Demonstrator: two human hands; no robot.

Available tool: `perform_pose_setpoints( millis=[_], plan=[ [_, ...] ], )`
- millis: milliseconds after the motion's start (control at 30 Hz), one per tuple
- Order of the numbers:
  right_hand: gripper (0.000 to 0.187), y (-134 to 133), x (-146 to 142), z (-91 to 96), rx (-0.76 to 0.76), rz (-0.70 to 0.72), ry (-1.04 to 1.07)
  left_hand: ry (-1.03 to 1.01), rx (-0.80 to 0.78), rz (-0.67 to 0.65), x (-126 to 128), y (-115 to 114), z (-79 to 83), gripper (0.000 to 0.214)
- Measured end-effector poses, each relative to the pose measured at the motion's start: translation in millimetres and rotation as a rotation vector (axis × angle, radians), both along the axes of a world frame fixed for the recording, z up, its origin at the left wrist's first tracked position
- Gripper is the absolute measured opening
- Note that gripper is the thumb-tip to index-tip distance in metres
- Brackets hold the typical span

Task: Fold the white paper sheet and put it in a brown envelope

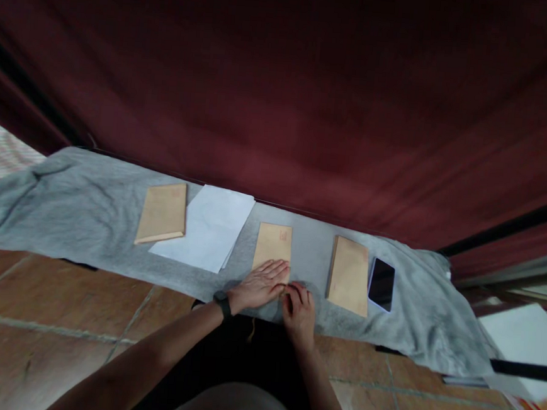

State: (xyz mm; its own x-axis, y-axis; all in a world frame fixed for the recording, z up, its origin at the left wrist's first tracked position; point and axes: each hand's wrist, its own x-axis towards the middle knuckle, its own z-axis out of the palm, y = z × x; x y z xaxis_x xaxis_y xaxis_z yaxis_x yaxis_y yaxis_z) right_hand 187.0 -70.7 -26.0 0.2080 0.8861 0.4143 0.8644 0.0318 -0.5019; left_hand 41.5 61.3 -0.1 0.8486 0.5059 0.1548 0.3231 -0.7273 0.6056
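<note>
A tan paper envelope with small reddish print near its top right lies on the grey cloth in front of me. My left hand, with a dark watch on its wrist, rests flat across the envelope's lower part, fingers stretched out. My right hand has its fingers curled at the envelope's lower right edge, close to my left fingertips. The bottom end of the envelope is hidden under both hands. To the right is a stack of tan envelopes. Another pile of envelopes sits at the left.
White paper sheets lie partly under the left pile. A phone with a dark screen is beside the right stack. Grey cloth covers the narrow surface. A dark red curtain hangs behind it, and a tiled floor shows below.
</note>
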Motion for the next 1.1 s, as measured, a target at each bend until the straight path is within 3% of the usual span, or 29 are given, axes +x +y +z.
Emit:
perform_pose_setpoints(
  millis=[333, 500, 767, 1000, 1100],
  plan=[
    [0.028, -2, -1, 1.2, -0.014, 0.000, -0.012, -0.016, -0.041, -0.005, -26, -33, 6.2, 0.047],
    [0.029, -6, 2, 1.5, -0.018, 0.031, -0.007, -0.020, 0.003, 0.046, -30, -36, -0.8, 0.039],
    [0.029, -7, 7, 2.9, -0.007, 0.073, 0.010, -0.079, 0.258, 0.112, -35, -41, -6.7, 0.031],
    [0.023, 7, -2, 6.3, 0.027, -0.074, 0.050, -0.141, 0.224, 0.224, -32, -41, -6.8, 0.032],
    [0.027, 6, -11, 6.3, 0.031, -0.055, 0.004, -0.168, 0.209, 0.250, -30, -43, -8.8, 0.032]
  ],
)
